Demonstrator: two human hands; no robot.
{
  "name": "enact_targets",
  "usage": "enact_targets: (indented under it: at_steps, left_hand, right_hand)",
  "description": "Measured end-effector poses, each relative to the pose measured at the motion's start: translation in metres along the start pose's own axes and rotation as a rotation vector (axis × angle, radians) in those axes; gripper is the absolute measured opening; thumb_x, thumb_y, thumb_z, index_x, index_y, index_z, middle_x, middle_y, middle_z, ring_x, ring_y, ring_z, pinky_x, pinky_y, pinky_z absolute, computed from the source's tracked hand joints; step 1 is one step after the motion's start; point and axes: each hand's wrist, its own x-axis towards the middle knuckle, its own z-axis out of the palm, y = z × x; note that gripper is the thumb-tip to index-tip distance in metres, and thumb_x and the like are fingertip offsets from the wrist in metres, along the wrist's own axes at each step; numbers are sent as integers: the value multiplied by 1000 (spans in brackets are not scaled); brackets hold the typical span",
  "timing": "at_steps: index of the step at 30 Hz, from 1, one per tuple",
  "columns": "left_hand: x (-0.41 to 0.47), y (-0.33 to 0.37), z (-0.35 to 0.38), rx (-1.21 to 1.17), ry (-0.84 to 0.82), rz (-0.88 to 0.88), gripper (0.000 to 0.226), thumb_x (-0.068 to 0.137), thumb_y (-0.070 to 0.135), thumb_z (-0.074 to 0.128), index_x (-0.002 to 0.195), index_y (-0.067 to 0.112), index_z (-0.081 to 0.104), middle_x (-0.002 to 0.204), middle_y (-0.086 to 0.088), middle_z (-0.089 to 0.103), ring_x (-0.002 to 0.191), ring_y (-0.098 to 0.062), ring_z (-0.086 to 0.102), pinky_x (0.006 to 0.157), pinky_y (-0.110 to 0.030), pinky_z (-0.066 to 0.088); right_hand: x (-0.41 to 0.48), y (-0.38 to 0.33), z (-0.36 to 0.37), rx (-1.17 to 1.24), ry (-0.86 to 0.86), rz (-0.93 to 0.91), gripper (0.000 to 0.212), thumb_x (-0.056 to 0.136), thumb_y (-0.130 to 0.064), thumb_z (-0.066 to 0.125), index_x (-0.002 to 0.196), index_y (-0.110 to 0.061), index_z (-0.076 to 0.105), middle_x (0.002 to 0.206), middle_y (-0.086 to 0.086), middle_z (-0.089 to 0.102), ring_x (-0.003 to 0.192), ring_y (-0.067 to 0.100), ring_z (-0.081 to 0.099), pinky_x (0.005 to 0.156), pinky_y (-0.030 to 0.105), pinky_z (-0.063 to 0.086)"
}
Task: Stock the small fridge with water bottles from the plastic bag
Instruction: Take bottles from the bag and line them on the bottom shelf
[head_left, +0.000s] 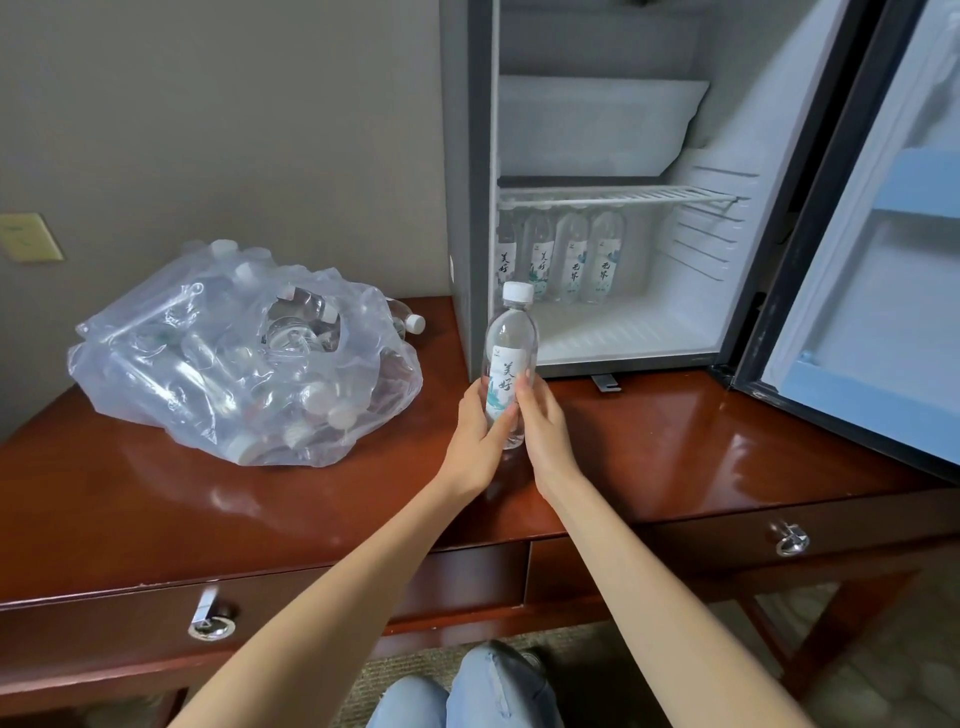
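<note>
A water bottle (510, 364) is held upright between the left hand (480, 421) and right hand (540, 415), fingers curled round its lower half, just in front of the open fridge (623, 322). Four bottles (561, 257) are already stood along the far wall, while the plastic bag (244, 353) lies to the left on the bench (675, 441). Next, the bottle probably needs carrying forward and setting upright near that row.
</note>
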Motion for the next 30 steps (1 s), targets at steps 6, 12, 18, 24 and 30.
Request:
enact_targets:
  at_steps: [6, 12, 18, 24, 30]
  left_hand:
    - [2, -6, -1, 33, 89, 43, 34, 96, 42, 51, 127, 30, 46, 126, 9, 50, 119, -2, 47, 105, -31, 40]
    - [12, -3, 19, 74, 120, 63, 49, 94, 44, 54, 137, 24, 45, 123, 2, 51, 105, 13, 47, 94, -21, 45]
    - [27, 10, 67, 44, 94, 71, 49, 96, 38, 52, 140, 19, 39, 124, 1, 43, 118, -12, 46, 102, -40, 44]
    - [40, 18, 110, 102, 24, 117, 46, 100, 29, 46, 139, 7, 35, 123, 3, 39, 123, -16, 34, 110, -34, 29]
    - [49, 17, 128, 107, -9, 147, 45, 100, 34, 45, 139, 15, 37, 120, 7, 40, 115, -7, 31, 101, -25, 27]
  right_hand:
    - [1, -4, -6, -13, -42, 38, 17, 98, -33, 52, 111, -30, 63, 102, -9, 72, 95, 6, 69, 73, 16, 52]
    - [12, -7, -30, 28, -42, 126, 28, 96, -40, 50, 116, -25, 62, 118, 6, 68, 109, 21, 65, 92, 38, 52]
    - [25, -10, -59, 24, 96, 77, 28, 99, -40, 45, 114, -24, 61, 107, 5, 70, 96, 17, 69, 77, 30, 54]
    - [35, -17, -95, 33, 154, -10, 30, 100, -40, 42, 117, -21, 60, 93, -4, 72, 83, 9, 69, 61, 19, 52]
    - [39, -18, -114, 41, 214, -61, 23, 100, -36, 46, 114, -27, 61, 96, -6, 72, 85, 7, 70, 59, 18, 51]
